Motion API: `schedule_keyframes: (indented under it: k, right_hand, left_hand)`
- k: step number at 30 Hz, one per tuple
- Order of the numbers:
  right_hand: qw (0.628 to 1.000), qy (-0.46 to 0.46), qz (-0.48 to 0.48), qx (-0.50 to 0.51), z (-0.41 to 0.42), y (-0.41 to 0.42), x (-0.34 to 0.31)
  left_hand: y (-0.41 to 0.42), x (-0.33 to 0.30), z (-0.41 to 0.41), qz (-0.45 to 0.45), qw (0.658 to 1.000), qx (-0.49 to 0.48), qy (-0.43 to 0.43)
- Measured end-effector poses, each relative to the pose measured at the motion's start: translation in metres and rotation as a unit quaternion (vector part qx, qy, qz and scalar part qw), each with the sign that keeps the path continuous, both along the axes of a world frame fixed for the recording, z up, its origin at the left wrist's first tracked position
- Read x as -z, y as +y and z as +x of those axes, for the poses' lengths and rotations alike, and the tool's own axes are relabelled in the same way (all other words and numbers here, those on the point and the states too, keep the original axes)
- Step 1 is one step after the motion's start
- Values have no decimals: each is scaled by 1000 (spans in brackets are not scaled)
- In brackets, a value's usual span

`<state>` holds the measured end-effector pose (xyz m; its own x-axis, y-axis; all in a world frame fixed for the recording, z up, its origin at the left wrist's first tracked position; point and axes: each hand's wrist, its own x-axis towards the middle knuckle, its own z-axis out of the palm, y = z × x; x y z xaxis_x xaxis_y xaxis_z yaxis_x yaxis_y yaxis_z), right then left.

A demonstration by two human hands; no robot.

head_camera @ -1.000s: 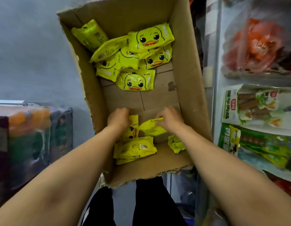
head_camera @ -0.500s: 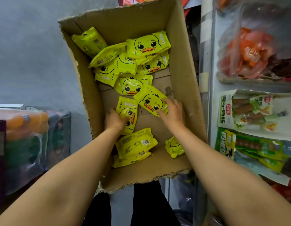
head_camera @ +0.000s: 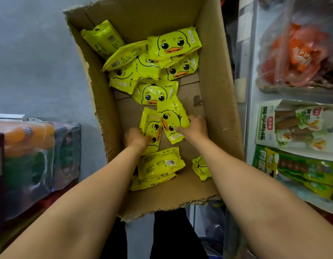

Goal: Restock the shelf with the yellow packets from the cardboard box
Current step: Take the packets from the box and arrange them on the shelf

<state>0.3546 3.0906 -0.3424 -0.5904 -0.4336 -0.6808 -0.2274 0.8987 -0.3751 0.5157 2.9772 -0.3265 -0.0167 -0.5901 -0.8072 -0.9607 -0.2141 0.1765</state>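
An open cardboard box (head_camera: 216, 75) stands in front of me with several yellow duck-face packets in it. My left hand (head_camera: 136, 140) grips one yellow packet (head_camera: 151, 126) upright in the box's middle. My right hand (head_camera: 196, 128) holds a second yellow packet (head_camera: 171, 118) beside it, and the two packets touch edge to edge. A pile of yellow packets (head_camera: 156, 60) lies at the far end of the box. More packets (head_camera: 159, 165) lie flat under my forearms at the near end, and one small packet (head_camera: 201, 167) leans by the right wall.
A shelf (head_camera: 249, 101) on the right holds green and white sausage packs (head_camera: 292, 126) and red snack bags (head_camera: 300, 55). On the left stand shrink-wrapped bottles (head_camera: 29, 146). Grey floor lies beyond the box. Dark trouser legs show below the box.
Both hands lifted a packet each from the near end of the box and brought them together upright in the middle. The view shifted a little lower.
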Motion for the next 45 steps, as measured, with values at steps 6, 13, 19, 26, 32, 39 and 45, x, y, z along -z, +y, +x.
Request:
schedule_keyframes:
  k: [6, 13, 19, 26, 32, 39, 45]
  right_hand:
    - [983, -67, -108, 130, 12, 9, -39]
    - [969, -42, -175, 170, 30, 37, -115]
    - [920, -25, -279, 274, 86, 83, -212]
    - [758, -81, -457, 459, 182, 153, -339]
    - [688, -43, -546, 475, 253, 223, -444]
    - [648, 80, -623, 430, 320, 317, -549]
    - [597, 179, -654, 428, 381, 428, -636]
  left_hand:
    - [8, -28, 3, -4, 997, -53, 52]
    - [9, -104, 12, -21, 978, -47, 203]
    - [29, -194, 56, 16, 943, -43, 330]
    - [76, -302, 131, 94, 887, 21, 452]
    - [134, -391, 170, 160, 852, 99, 489]
    - [213, -481, 202, 202, 797, 191, 536]
    - [310, -555, 228, 207, 737, 294, 572]
